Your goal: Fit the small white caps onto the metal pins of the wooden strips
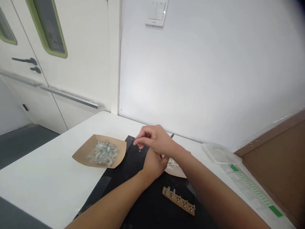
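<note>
My right hand (154, 138) reaches across above my left, over the black mat (152, 206). Its thumb and forefinger are pinched together, and anything between them is too small to make out. A tiny shiny thing (139, 150) shows just below those fingertips. Beneath the right wrist, my left hand (153, 163) is curled, its fingers largely hidden, so what it holds cannot be seen. Nearer to me on the mat lies a narrow wooden strip (178, 201) bearing a row of small metal fittings with clear upright pieces.
On the left, a brown paper tray (82, 152) holds a heap of translucent, pale green pieces. Another paper tray (177, 172) with small white bits is partly behind my arms. A dark tip (172, 135) pokes out behind my right hand. Clear plastic packaging (219, 151) lies along the wall.
</note>
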A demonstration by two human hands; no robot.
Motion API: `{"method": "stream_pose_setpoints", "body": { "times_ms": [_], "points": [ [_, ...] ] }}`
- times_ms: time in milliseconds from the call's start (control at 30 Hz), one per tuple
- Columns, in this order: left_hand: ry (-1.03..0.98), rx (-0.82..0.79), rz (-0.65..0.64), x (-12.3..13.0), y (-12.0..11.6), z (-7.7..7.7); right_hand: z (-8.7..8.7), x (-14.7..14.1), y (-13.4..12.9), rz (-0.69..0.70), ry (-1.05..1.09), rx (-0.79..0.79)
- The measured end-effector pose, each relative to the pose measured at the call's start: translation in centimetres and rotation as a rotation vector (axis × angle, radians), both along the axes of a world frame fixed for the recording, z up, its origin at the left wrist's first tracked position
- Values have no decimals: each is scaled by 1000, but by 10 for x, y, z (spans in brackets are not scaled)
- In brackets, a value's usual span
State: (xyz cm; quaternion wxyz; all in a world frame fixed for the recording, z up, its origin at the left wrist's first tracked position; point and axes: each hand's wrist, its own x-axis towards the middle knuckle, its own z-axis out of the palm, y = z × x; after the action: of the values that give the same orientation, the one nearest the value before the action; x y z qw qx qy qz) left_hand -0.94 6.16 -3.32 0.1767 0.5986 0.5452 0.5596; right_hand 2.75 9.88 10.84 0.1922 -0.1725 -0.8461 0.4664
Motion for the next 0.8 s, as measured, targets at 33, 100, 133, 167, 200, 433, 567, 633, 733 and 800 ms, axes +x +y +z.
{"method": "stream_pose_setpoints", "body": {
  "times_ms": [33, 100, 133, 167, 200, 433, 567, 633, 733, 800],
  "points": [
    [14, 4, 8, 0, 0, 1, 0, 16, 2, -96, 42, -1],
    [40, 24, 31, 0, -2, 3, -6, 51, 6, -268, 108, -10],
    [51, 36, 41, 1, -4, 4, -11, 70, 6, -324, 121, -14],
    [65, 48, 46, 2, -6, 6, -19, 89, 5, -362, 115, -20],
    [83, 61, 44, 3, -9, 7, -28, 107, 3, -387, 103, -27],
    [289, 187, -12, 7, -21, 16, -84, 182, -21, -620, 190, 16],
    [393, 274, -3, 10, -23, 14, -94, 185, -28, -688, 156, 159],
    [428, 301, 1, 12, -25, 14, -97, 185, -28, -720, 186, 192],
    [513, 350, 27, 17, -30, 18, -100, 188, -26, -708, 240, 260],
    [562, 383, 36, 21, -34, 22, -102, 191, -25, -663, 251, 371]
  ]
}}
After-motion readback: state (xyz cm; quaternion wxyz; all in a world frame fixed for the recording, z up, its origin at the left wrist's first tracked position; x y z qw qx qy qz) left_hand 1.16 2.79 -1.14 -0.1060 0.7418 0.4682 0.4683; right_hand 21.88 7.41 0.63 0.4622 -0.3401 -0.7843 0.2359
